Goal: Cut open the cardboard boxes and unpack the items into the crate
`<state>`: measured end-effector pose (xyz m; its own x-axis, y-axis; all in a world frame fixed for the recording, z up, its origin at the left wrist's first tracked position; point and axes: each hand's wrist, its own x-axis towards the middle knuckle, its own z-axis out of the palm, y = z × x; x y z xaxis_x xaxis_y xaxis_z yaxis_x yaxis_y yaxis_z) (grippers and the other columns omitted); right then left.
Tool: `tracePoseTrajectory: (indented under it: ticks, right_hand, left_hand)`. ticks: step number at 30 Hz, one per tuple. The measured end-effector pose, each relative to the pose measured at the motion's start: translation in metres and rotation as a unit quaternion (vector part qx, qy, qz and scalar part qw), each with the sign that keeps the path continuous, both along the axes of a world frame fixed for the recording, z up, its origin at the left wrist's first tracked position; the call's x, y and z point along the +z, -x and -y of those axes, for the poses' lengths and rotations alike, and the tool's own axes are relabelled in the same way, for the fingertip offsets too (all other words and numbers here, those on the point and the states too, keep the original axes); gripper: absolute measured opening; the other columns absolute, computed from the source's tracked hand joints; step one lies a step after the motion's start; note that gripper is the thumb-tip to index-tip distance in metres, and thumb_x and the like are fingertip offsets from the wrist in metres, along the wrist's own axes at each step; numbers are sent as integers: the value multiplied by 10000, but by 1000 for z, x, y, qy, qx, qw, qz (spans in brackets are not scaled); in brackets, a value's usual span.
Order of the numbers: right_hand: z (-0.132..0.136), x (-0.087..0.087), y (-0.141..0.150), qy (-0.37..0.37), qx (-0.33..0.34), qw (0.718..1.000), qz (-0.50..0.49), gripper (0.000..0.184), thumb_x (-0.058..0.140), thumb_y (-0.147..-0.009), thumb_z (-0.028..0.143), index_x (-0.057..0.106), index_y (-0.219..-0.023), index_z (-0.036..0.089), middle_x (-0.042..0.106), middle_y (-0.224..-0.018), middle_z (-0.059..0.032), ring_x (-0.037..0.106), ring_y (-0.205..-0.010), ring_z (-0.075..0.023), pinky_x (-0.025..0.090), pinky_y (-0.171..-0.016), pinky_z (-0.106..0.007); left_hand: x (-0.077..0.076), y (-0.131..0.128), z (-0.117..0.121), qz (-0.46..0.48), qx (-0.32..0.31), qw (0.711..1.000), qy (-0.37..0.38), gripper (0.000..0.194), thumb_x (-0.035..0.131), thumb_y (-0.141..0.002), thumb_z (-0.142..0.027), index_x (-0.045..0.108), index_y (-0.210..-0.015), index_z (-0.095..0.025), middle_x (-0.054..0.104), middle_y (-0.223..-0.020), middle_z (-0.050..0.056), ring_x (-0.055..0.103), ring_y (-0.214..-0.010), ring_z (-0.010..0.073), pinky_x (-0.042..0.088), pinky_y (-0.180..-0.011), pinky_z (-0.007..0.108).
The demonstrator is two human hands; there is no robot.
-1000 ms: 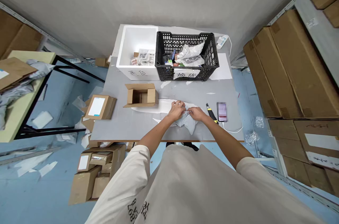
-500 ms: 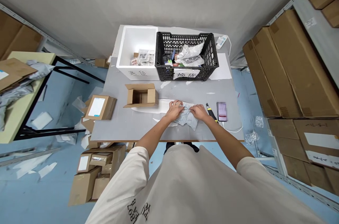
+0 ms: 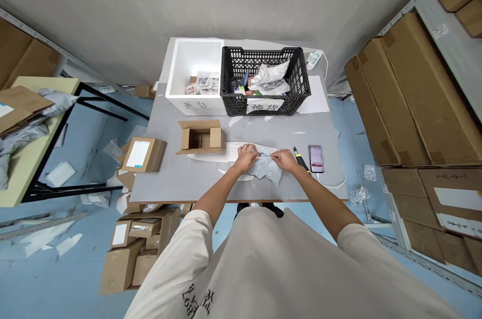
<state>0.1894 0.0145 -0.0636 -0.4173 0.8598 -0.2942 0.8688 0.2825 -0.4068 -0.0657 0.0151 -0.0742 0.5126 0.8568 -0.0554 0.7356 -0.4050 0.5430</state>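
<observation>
A crumpled light-grey plastic mailing bag (image 3: 266, 167) lies near the table's front edge. My left hand (image 3: 247, 157) is closed on its left side, and my right hand (image 3: 283, 159) pinches its upper right edge. Between the two hands the bag's top is drawn out; whatever may be inside is hidden. Under and left of my left hand lies a strip of white paper (image 3: 211, 154). Just right of my right hand are a black-and-yellow utility knife (image 3: 301, 161) and a phone (image 3: 316, 159) with its screen lit.
An open cardboard box (image 3: 201, 137) stands left of my hands, a labelled closed box (image 3: 147, 154) at the table's left edge. Behind are a white foam box (image 3: 198, 104) and a black crate (image 3: 276, 106) with packets. Cartons (image 3: 406, 98) fill the right shelf.
My hands have moved apart, the left one leftward and the right one slightly rightward, spreading the bag's upper edge between them. Both keep hold of the bag.
</observation>
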Motion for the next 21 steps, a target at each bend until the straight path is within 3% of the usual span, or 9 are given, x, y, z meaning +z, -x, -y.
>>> tracePoseTrajectory:
  ticks: [7,12,15,17,21]
  right_hand:
    - [0,-8,1,7,-23,998,-55,262,545,-974,255,782,-1085,275,774,-1130,-28,676,-1001,-216,426,-960,-317]
    - [-1,-8,3,20,-19,999,-40,293,515,-971,204,765,-1114,255,769,-1124,-30,677,-1030,-210,437,-930,-290]
    - [-1,-4,4,17,-13,1000,-19,311,496,-981,202,757,-1141,257,761,-1146,-35,669,-1058,-215,423,-960,-297]
    - [-1,1,7,15,-9,1000,-16,319,485,-991,212,747,-1168,255,754,-1163,-40,660,-1080,-215,416,-971,-297]
    - [3,12,15,8,-12,1000,3,333,483,-996,239,730,-1217,262,751,-1157,-48,648,-1090,-222,410,-961,-309]
  left_hand:
    - [-7,1,1,13,65,996,59,172,538,-962,-299,694,-1025,-265,551,-1288,74,420,-1251,288,355,-1018,478]
    - [10,-4,2,22,94,995,12,294,467,-985,-257,659,-1206,-281,520,-1394,87,452,-1281,290,389,-1029,474]
    - [20,-16,4,32,31,999,-23,354,439,-985,-200,605,-1290,-270,547,-1387,94,528,-1222,263,422,-1012,423]
    - [21,-29,6,30,-42,999,7,345,478,-978,-209,580,-1305,-253,607,-1308,90,585,-1150,243,457,-967,376]
    - [12,-49,10,-36,3,998,51,242,539,-956,-220,636,-1177,-204,689,-1104,100,638,-1009,260,474,-898,382]
